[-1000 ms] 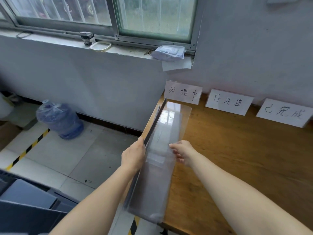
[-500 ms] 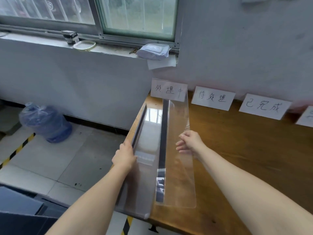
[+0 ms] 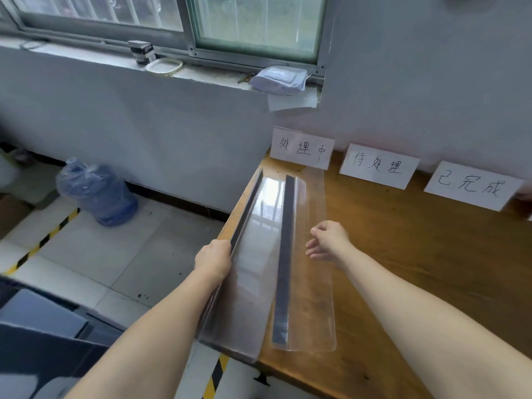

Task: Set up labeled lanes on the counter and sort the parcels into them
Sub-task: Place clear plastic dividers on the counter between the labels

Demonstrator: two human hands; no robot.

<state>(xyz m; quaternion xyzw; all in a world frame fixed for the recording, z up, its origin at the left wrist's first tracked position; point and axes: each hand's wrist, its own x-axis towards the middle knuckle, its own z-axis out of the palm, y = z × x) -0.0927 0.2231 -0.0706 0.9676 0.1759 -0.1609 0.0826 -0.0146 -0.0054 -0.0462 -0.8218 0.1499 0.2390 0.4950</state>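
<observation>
Grip, left hand (image 3: 214, 259): my fingers are curled round the outer long edge of the left divider (image 3: 253, 269), about mid-length.
Left divider: clear sheet with a dark strip, lying lengthwise along the worktop (image 3: 417, 269); part of it hangs past the left edge. Judgement: draw it inboard until fully supported before letting go.
Right divider (image 3: 313, 298): clear, dark-stripped, flat on the worktop just beside the first, its far end near the first card.
Right hand (image 3: 328, 241): fingers loosely curled, pinching nothing, above that divider's right edge; contact cannot be told.
Label cards (image 3: 378, 167): three, leaning on the wall. Judgement: align each divider with a gap between cards, square to the wall, so each lane reads to one card.
</observation>
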